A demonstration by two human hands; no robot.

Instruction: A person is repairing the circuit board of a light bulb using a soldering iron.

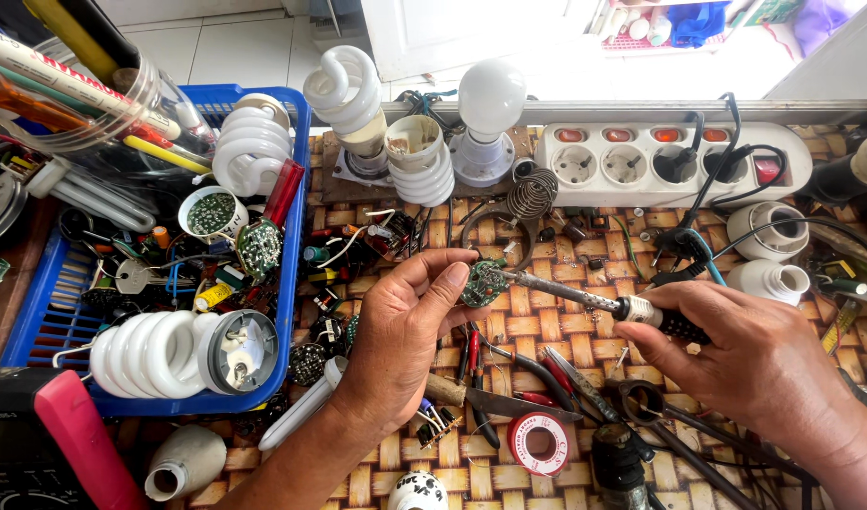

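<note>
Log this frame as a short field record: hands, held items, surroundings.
left hand: pinches small round circuit board
right hand: grips soldering iron, tip at the board
surface: woven mat
left of hands: blue basket with spiral lamps
behind: white power strip, round bulb
near: solder reel

blue basket point(297, 283) walls the left, power strip point(670, 161) behind — small parts litter between
</note>
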